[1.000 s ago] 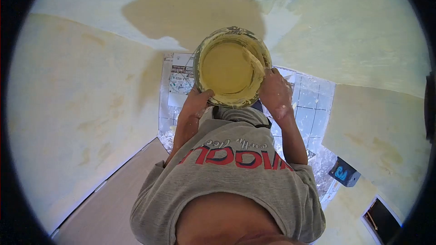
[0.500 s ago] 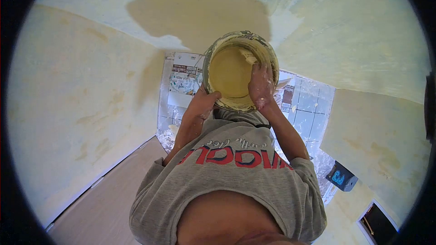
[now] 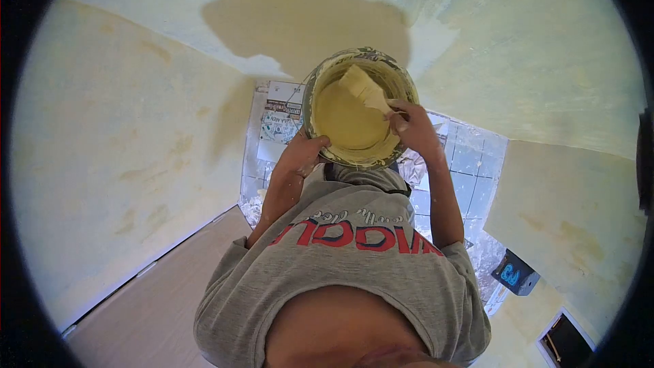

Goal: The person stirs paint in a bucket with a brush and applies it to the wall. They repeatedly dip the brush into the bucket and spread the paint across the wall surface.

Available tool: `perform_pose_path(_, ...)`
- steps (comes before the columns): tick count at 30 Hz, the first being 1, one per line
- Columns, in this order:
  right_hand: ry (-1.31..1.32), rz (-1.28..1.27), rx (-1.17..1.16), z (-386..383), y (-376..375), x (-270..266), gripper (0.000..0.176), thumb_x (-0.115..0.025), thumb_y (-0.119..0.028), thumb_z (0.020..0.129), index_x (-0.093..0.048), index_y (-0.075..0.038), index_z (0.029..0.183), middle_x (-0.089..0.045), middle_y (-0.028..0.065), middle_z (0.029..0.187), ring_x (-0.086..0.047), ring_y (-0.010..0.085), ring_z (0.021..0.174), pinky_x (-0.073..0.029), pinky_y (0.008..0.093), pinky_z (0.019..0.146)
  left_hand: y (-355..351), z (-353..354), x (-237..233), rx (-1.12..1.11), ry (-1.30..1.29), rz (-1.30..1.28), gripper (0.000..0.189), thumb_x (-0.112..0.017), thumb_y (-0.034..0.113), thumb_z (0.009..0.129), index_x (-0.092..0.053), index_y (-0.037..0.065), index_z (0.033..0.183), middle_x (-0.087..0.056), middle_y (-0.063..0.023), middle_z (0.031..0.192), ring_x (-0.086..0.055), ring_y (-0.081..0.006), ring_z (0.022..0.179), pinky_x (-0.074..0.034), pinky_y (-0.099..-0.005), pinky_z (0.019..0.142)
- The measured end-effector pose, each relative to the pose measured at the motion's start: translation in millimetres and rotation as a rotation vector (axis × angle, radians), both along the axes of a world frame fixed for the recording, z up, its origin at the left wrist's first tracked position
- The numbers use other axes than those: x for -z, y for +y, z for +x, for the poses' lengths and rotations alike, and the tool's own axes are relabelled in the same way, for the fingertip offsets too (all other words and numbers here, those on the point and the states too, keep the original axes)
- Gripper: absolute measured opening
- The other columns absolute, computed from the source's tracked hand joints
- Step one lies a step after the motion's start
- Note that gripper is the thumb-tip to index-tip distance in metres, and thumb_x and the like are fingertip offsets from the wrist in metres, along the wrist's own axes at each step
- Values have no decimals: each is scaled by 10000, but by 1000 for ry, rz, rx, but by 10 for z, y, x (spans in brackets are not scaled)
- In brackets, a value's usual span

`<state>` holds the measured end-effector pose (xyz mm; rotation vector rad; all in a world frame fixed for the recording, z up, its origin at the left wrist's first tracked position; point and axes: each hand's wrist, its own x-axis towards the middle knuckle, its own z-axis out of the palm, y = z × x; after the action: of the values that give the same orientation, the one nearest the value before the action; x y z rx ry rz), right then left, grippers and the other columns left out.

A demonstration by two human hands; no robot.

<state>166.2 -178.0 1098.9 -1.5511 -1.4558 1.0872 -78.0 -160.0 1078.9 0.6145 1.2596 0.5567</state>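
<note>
So the left hand was gripping a round, paint-smeared dark bucket by its rim, just past the grey printed shirt. Right hand had a flat, yellow-coated paintbrush by the handle, over the pale yellow liquid.

Person's clothing: grey shirt, round neckline.
Sleeves loose, ending near elbows; chest bears large red lettering with dark edging, smaller white script adjoining.
</note>
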Motion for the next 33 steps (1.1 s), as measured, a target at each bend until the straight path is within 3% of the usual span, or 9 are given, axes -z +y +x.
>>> perform_pose_path(4,545,-323,123,211,-148,21,238,-506,-132,778,-574,54,911,-594,75,714,-507,94,548,-414,235,487,-26,105,-189,-23,23,-55,453,-496,-55,707,-381,-21,1144,-528,-163,1041,-564,-272,893,-517,-416,692)
perform_pose_path(8,715,-272,198,297,-308,71,262,-490,-104,781,-489,57,988,-542,72,710,-493,128,551,-405,259,459,-48,169,-134,-68,-139,30,496,-463,-52,718,-321,-17,1191,-496,-180,1053,-569,-285,849,-518,-365,623)
perform_pose_path(10,1078,-244,131,310,-350,-132,316,-479,-87,773,-452,66,1048,-541,88,753,-506,141,568,-407,263,442,-36,177,-95,-41,-244,64,491,-455,-57,722,-322,-13,1192,-492,-181,1062,-568,-286,859,-520,-360,599)
perform_pose_path(12,1129,-140,155,304,-406,-464,350,-468,-87,776,-425,72,1085,-538,93,781,-504,146,565,-394,254,422,-29,144,-136,-48,-133,-39,476,-475,-60,712,-359,-4,1170,-496,-204,1063,-562,-313,876,-522,-426,666)
perform_pose_path(15,854,-43,401,298,-402,-512,319,-496,-90,777,-478,33,1072,-548,70,768,-474,102,552,-357,234,404,48,45,-43,126,-31,-26,486,-478,-58,698,-354,-15,1166,-505,-200,1045,-566,-315,874,-533,-421,635)
perform_pose_path(16,655,-93,330,394,-412,-393,393,-523,-108,766,-453,83,1103,-576,116,838,-533,131,657,-435,244,566,83,-12,230,98,-53,23,493,-479,-59,687,-348,-25,1161,-507,-200,1034,-572,-311,850,-537,-414,614)
perform_pose_path(22,-503,125,419,66,-456,-252,267,-493,-68,703,-564,25,942,-562,220,835,-563,327,761,-451,366,690,13,57,86,0,-124,74,491,-490,-55,675,-346,-48,1144,-517,-182,1002,-586,-296,800,-537,-394,584)
perform_pose_path(31,-923,36,156,-251,-9,40,188,-490,-49,694,-575,-6,856,-546,164,911,-560,311,819,-464,384,699,46,22,62,61,-81,237,489,-499,-52,679,-348,-54,1144,-523,-173,1000,-590,-256,796,-535,-338,601)
perform_pose_path(33,-1017,-76,106,-316,29,28,270,-477,-77,713,-539,-35,973,-547,164,959,-571,317,801,-474,379,692,42,36,16,68,-35,254,486,-502,-46,685,-349,-55,1146,-526,-170,999,-590,-251,795,-535,-329,602)
